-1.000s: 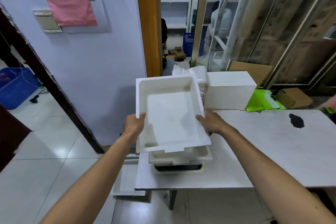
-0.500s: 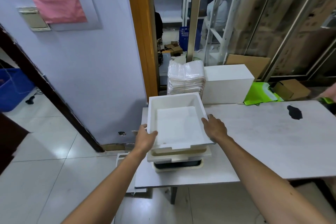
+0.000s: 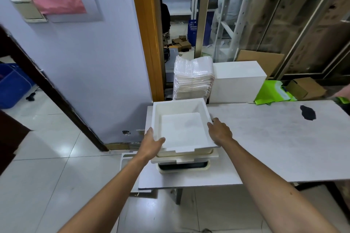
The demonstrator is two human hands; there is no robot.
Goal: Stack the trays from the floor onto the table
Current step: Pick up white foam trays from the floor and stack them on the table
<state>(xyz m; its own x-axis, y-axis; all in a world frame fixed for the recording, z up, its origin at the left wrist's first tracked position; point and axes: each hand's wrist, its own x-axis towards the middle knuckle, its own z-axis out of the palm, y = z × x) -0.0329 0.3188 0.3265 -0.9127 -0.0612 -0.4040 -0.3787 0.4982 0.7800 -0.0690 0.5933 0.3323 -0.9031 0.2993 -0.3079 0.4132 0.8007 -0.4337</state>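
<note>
A white foam tray (image 3: 181, 128) sits level on top of a stack of trays (image 3: 184, 162) at the left end of the grey table (image 3: 265, 142). My left hand (image 3: 153, 143) grips the tray's near left corner, thumb over the rim. My right hand (image 3: 219, 131) holds its right rim, fingers over the edge. The lowest tray in the stack has a dark inside. Another white tray (image 3: 127, 164) lies on the floor left of the table, partly hidden by my left forearm.
Behind the table stand a wrapped pile of white sheets (image 3: 193, 79) and a white box (image 3: 236, 81). A green bag (image 3: 272, 92) and cardboard boxes (image 3: 305, 88) lie to the right. A dark stain (image 3: 307, 112) marks the tabletop. A blue-white wall (image 3: 85, 81) is close on the left.
The tray was held tilted above the stack a second ago; it has come down and now lies flat on the stack, both hands still on its sides.
</note>
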